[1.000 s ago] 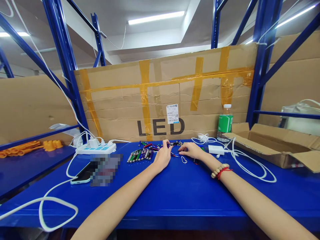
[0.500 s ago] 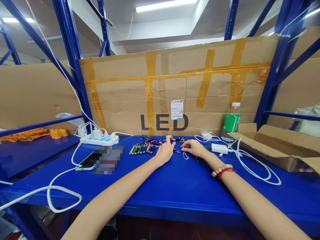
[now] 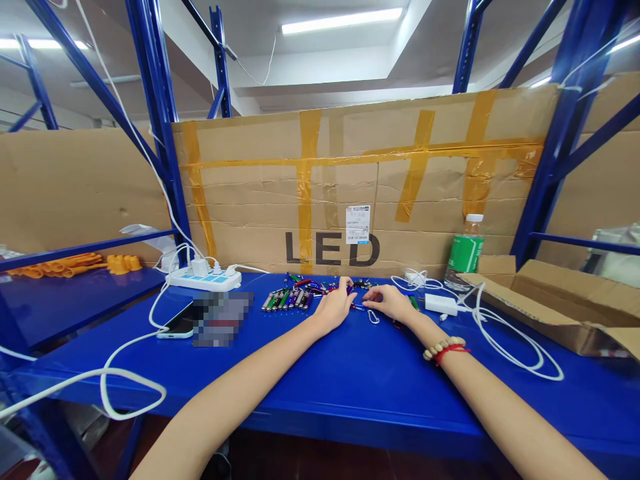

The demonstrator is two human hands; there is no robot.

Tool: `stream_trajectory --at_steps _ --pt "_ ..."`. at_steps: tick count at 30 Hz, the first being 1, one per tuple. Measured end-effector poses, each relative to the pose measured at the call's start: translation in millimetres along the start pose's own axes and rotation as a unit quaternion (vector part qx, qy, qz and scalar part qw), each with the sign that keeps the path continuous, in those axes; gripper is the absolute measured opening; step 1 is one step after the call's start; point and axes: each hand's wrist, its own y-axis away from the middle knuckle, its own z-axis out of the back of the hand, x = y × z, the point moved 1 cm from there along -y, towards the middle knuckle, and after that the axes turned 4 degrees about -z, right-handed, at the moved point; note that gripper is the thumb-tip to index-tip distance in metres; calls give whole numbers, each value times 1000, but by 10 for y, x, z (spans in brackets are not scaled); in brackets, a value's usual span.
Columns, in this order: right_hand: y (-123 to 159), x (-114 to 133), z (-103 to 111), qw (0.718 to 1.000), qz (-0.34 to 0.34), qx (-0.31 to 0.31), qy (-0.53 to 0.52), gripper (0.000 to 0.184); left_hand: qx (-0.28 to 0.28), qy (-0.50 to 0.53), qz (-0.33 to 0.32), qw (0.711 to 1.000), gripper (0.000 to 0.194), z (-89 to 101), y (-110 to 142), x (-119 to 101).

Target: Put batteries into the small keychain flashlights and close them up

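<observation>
Blue tabletop [image 3: 360, 380]: left hand [image 3: 336, 309] partly hides pile [image 3: 304, 293]; right hand [image 3: 391, 303], grip unclear.

The cardboard panel [image 3: 265, 200] stood behind the table [image 3: 325, 373]. On the table, the power strip [image 3: 205, 280] lay at the left, behind the phone [image 3: 177, 325]. The row of small flashlights [image 3: 286, 300] lay right of both. Farther right came the carabiner [image 3: 373, 317], the power adapter [image 3: 441, 305], then the open carton [image 3: 555, 300], with the bottle [image 3: 465, 253] left of it.
</observation>
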Motion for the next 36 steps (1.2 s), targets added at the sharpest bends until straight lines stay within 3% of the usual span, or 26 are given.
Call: stream_trajectory --at_steps 22,36 --pt "20 74 8 999 -20 -5 24 21 39 -56 -87 994 25 32 33 -38" --pt "0 97 31 997 11 -69 19 28 45 -97 -87 990 28 36 41 -63"
